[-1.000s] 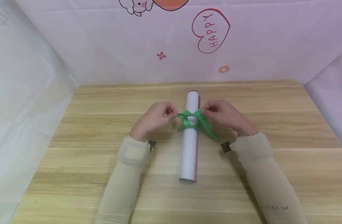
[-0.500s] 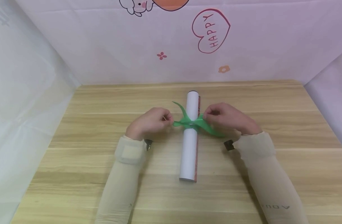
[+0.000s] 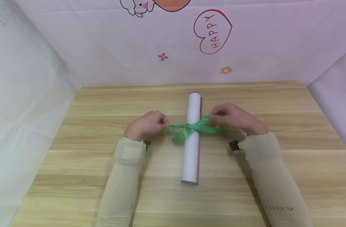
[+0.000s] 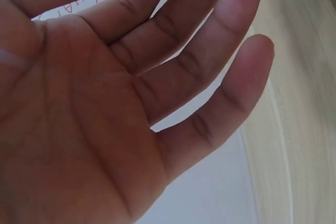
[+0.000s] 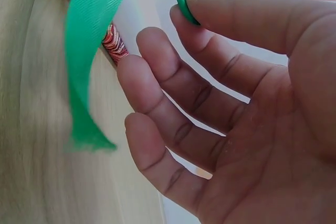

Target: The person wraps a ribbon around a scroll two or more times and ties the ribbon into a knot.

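A white paper roll point(image 3: 190, 157) with a red patterned edge lies lengthwise on the table. Around its middle a green ribbon point(image 3: 201, 127) is tied in a knot, with loops and loose tails to both sides. My left hand point(image 3: 147, 124) pinches ribbon left of the roll; the left wrist view shows that palm point(image 4: 79, 119), but its pinching tips are cut off. On the other side my right hand point(image 3: 235, 117) pinches another part between thumb and index finger. Close up in the right wrist view, a ribbon tail point(image 5: 86, 61) hangs beside the right hand point(image 5: 231, 93).
The wood-grain table point(image 3: 85, 126) ends at a white backdrop cloth point(image 3: 104, 47) printed with a heart and flowers. White cloth also hangs at the left and right sides. Dark camera pieces sit at both wrists.
Both hands have drawn apart, the left one farther and slightly toward me. The ribbon has tightened from a raised loose loop into a knot on the roll. One tail has swung toward the near left.
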A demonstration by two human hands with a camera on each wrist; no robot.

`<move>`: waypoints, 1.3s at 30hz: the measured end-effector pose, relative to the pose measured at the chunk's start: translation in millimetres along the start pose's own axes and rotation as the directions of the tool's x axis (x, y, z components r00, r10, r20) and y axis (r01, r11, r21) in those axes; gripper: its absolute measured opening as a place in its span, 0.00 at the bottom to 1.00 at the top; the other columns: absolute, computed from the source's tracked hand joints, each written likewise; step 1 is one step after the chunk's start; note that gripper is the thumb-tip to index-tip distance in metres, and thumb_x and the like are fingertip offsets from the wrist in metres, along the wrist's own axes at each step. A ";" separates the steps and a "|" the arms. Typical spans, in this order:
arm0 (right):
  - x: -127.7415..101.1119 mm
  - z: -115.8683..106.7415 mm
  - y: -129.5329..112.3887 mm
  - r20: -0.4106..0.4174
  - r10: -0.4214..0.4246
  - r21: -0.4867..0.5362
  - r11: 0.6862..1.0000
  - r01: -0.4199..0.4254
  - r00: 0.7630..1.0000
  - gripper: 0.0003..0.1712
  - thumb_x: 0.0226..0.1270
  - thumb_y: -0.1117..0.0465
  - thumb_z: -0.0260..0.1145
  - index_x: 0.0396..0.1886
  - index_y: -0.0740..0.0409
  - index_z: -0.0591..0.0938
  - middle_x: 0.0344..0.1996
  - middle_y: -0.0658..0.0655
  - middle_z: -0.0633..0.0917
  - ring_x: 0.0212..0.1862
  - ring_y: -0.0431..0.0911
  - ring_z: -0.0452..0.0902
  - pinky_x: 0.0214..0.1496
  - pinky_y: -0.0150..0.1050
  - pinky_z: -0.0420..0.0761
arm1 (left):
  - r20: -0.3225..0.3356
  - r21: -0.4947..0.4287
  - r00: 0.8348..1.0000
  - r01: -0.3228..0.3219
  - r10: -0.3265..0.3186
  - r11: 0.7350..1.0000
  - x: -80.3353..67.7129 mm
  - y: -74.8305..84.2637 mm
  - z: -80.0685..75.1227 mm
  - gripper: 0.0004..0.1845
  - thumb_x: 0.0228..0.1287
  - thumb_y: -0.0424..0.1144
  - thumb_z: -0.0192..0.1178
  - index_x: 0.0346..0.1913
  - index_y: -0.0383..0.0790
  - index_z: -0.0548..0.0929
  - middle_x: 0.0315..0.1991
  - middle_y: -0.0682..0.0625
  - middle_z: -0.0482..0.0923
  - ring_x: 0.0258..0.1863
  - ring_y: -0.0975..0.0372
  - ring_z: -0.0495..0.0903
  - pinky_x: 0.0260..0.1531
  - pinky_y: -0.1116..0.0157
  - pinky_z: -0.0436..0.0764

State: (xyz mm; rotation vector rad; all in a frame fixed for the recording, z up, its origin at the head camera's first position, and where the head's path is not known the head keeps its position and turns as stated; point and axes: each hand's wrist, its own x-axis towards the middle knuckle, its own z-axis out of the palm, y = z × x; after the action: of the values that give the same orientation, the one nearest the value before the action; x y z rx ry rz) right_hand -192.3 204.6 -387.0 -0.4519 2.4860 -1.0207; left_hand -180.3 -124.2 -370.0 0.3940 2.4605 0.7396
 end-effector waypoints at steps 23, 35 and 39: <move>0.3 -7.0 14.8 -0.008 0.069 0.017 0.997 -0.069 0.998 0.15 0.80 0.52 0.62 0.50 0.57 0.87 0.45 0.54 0.87 0.52 0.49 0.75 0.56 0.40 0.75 | 0.087 0.024 0.991 0.096 -0.098 0.995 3.0 -7.3 2.3 0.07 0.72 0.33 0.60 0.41 0.42 0.88 0.33 0.52 0.77 0.33 0.60 0.71 0.37 0.64 0.72; -2.0 -12.5 19.9 -0.015 0.092 0.015 0.996 -0.092 0.996 0.15 0.80 0.53 0.62 0.50 0.59 0.88 0.45 0.53 0.87 0.49 0.48 0.73 0.49 0.36 0.74 | 0.097 0.051 0.988 0.113 -0.117 0.992 1.7 -9.2 2.9 0.07 0.70 0.33 0.60 0.39 0.43 0.89 0.30 0.53 0.75 0.31 0.60 0.71 0.34 0.65 0.72; -2.4 -14.3 21.4 -0.018 0.099 0.012 0.995 -0.099 0.995 0.15 0.81 0.55 0.62 0.51 0.60 0.88 0.47 0.55 0.87 0.49 0.48 0.71 0.48 0.36 0.73 | 0.100 0.054 0.988 0.114 -0.119 0.992 1.7 -9.2 2.3 0.07 0.70 0.33 0.61 0.38 0.42 0.89 0.28 0.54 0.74 0.30 0.61 0.70 0.33 0.65 0.71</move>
State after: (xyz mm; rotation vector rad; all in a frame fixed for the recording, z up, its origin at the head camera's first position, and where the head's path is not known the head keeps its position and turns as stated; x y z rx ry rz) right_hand -200.1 228.6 -392.6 -0.3137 2.4906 -1.0038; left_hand -181.5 -130.0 -377.7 0.2957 2.3855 0.5977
